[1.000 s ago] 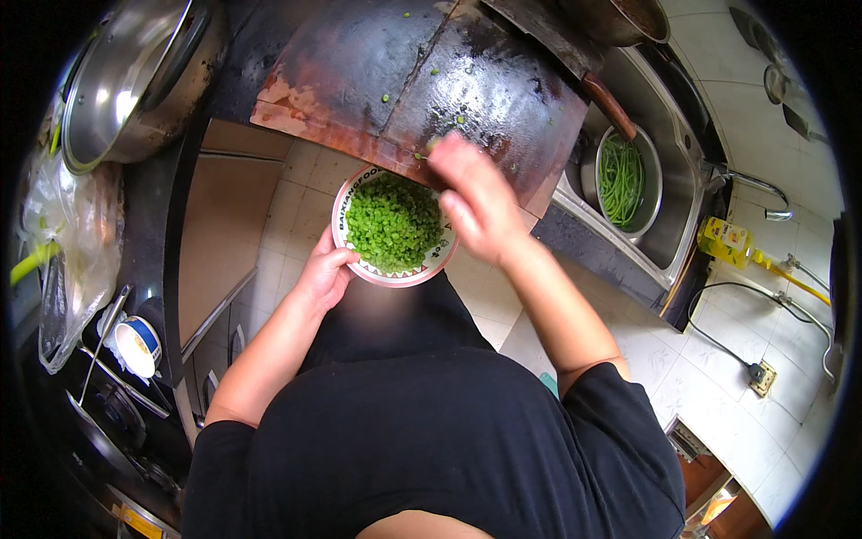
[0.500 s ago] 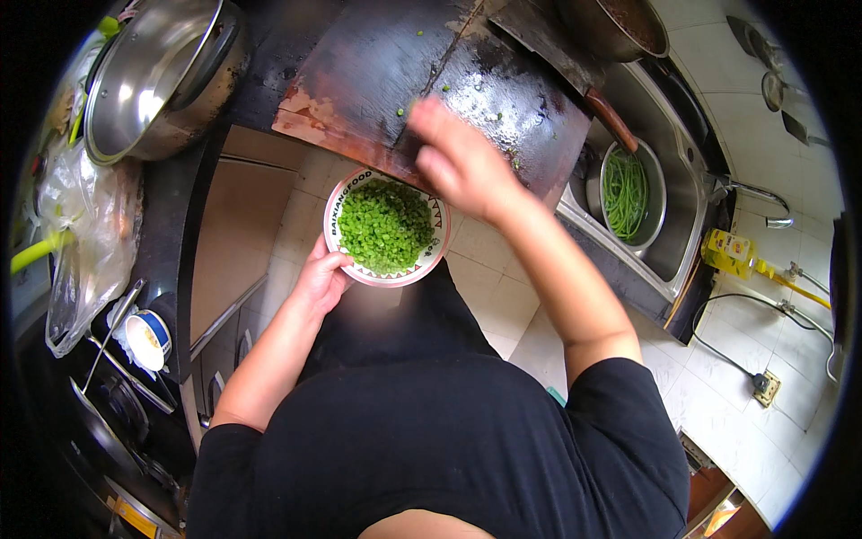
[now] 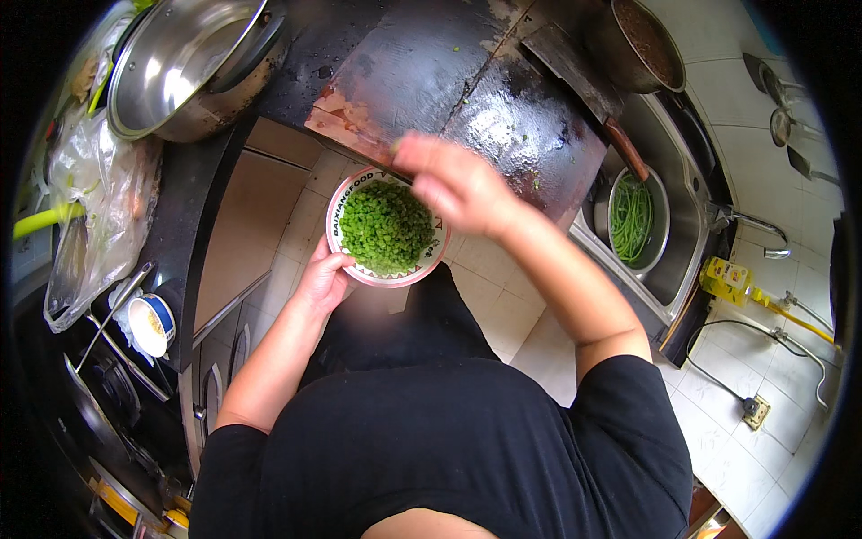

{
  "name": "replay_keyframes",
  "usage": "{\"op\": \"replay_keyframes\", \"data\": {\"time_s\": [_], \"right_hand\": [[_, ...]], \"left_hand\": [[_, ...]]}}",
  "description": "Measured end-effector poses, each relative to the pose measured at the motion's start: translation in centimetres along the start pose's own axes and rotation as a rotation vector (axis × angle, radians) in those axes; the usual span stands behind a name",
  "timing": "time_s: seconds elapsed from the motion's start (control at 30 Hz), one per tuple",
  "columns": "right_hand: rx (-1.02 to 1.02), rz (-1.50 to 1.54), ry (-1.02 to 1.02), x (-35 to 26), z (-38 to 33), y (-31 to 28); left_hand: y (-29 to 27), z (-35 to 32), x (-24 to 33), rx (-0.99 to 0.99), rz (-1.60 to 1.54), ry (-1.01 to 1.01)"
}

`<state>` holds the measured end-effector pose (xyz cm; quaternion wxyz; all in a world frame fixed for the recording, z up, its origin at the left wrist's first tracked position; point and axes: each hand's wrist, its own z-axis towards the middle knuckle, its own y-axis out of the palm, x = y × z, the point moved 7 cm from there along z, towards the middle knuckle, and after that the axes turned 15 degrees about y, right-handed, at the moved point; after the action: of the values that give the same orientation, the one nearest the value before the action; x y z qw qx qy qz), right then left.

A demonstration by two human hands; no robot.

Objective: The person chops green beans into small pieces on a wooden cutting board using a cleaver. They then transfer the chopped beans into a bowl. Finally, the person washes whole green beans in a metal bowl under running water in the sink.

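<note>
Left hand (image 3: 321, 280) grips the bowl (image 3: 340, 199) of chopped greens (image 3: 388, 226) (held under the board's edge); right hand (image 3: 456, 184) hovers above, fingers loosely open

I see a bowl (image 3: 386, 229) held just below the near edge of the cutting board (image 3: 467, 90). The left hand (image 3: 323, 278) is under the bowl's near side. The right hand (image 3: 458, 184) is over the bowl's right rim. A big pot (image 3: 184, 67) sits left of the board. The sink (image 3: 687, 225) is to the right, with a small pot (image 3: 637, 220) in it.
</note>
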<state>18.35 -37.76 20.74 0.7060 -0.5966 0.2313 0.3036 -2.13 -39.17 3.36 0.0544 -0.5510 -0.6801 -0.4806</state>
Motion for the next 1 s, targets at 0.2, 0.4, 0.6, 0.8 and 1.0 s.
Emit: {"op": "replay_keyframes", "data": {"time_s": [0.2,0.4,0.6,0.8,1.0], "right_hand": [[0.246,-0.46,0.161,11.5,8.2,-5.6],[-0.046,-0.5,0.088,4.0,0.8,1.0],[-0.201,-0.146,0.055,-0.3,-3.6,0.9],[0.164,-0.404,0.21,7.1,6.2,-2.7],[-0.04,-0.278,-0.093,2.3,3.7,3.0]], "left_hand": [[0.0,0.4,0.1,-0.022,0.018,0.044],[-0.1,0.1,-0.7,-0.019,0.007,0.029],[0.2,-0.2,-0.7,-0.022,0.031,-0.038],[0.1,0.3,-0.5,-0.04,0.025,-0.005],[-0.6,0.7,-0.1,-0.002,-0.01,0.033]]}}
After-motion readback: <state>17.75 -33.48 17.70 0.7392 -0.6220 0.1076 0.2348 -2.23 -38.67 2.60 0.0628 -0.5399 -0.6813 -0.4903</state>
